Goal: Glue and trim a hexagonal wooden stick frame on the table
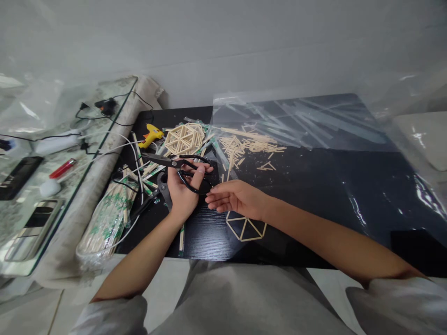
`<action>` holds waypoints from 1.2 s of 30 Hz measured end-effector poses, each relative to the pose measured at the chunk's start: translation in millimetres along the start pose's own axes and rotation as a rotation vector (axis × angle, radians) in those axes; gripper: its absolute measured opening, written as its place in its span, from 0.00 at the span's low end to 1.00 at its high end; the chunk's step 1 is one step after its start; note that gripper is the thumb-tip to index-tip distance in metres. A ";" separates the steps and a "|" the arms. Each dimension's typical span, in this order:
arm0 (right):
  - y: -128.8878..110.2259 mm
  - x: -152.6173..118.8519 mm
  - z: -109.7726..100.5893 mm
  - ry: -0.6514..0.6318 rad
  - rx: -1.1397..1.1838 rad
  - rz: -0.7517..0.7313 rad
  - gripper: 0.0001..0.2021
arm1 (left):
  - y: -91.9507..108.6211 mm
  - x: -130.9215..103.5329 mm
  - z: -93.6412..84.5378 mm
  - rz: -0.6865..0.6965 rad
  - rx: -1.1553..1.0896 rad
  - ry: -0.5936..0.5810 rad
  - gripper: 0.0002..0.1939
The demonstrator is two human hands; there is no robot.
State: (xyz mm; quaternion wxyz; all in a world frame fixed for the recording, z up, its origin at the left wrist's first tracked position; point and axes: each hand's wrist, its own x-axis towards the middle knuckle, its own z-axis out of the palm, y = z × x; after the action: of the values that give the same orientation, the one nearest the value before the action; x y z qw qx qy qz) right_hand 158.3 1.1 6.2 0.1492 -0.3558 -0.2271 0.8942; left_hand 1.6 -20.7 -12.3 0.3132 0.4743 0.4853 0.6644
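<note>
While the left hand (184, 194) grips black scissors (174, 163), right hand (240, 199) beside them, fingertips pinched, contents unclear.

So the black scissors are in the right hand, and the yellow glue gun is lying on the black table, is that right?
Not quite: the black scissors are in the left hand, as the head view shows. The yellow glue gun is lying on the black table.

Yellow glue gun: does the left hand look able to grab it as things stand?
Probably not without freeing itself first: the left hand holds black-handled scissors, though the yellow glue gun lies close by, uncovered.
</note>
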 end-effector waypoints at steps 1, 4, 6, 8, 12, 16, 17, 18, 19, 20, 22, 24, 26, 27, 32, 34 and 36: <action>-0.2 -0.2 0.1 0.002 -0.015 -0.007 0.14 | -0.7 0.0 -0.3 0.000 0.001 0.001 0.19; 0.4 -0.3 -0.6 0.006 -0.055 -0.044 0.12 | -1.9 0.3 -0.4 0.003 -0.005 0.009 0.19; 1.2 0.2 -1.5 -0.003 -0.069 -0.057 0.12 | -1.7 0.6 0.0 0.007 -0.010 0.013 0.19; 1.8 0.9 -2.2 -0.013 -0.076 -0.064 0.11 | -1.1 0.9 0.3 0.010 -0.008 0.014 0.19; 0.5 1.5 -1.4 0.020 -0.081 -0.056 0.10 | -1.5 0.8 -0.2 0.021 0.009 0.003 0.19; -1.5 1.7 0.9 0.069 -0.097 -0.028 0.12 | -4.8 -0.3 -1.3 0.053 -0.001 -0.003 0.19; -1.7 2.0 1.1 0.076 -0.101 -0.027 0.12 | -5.5 -0.7 -1.5 0.061 -0.001 -0.007 0.19; -1.7 2.4 1.0 0.080 -0.104 -0.029 0.12 | -5.9 -1.1 -1.6 0.070 0.002 -0.012 0.18; -1.5 2.9 0.8 0.085 -0.107 -0.032 0.12 | -6.2 -1.4 -1.5 0.076 0.008 -0.018 0.18; -1.2 3.5 0.4 0.090 -0.108 -0.035 0.12 | -6.4 -1.8 -1.4 0.081 0.012 -0.020 0.18; -0.4 4.6 -0.7 0.097 -0.107 -0.038 0.13 | -6.4 -2.3 -0.6 0.079 0.016 -0.017 0.19; 0.6 5.6 -1.9 0.094 -0.103 -0.041 0.13 | -6.4 -2.7 0.3 0.062 0.007 -0.008 0.20; 1.8 6.5 -3.1 0.079 -0.104 -0.052 0.13 | -6.4 -2.8 1.2 0.034 -0.012 0.001 0.21; 2.4 7.0 -3.7 0.068 -0.107 -0.062 0.12 | -6.4 -2.7 1.5 0.017 -0.024 0.003 0.21; 4.9 8.4 -5.5 0.032 -0.130 -0.108 0.09 | -5.3 -1.0 2.0 -0.043 -0.080 -0.010 0.21; 5.2 7.9 -5.3 0.029 -0.133 -0.120 0.09 | -4.4 -0.3 2.1 -0.064 -0.088 -0.003 0.21; 5.0 6.6 -4.7 0.025 -0.133 -0.131 0.09 | -3.5 0.4 2.3 -0.091 -0.090 0.007 0.22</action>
State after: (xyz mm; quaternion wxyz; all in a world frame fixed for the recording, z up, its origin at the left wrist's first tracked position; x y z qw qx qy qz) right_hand 156.4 1.1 -3.1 0.1862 -0.3604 -0.3070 0.8609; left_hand 3.5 -18.4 -15.3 0.3625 0.4350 0.4769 0.6723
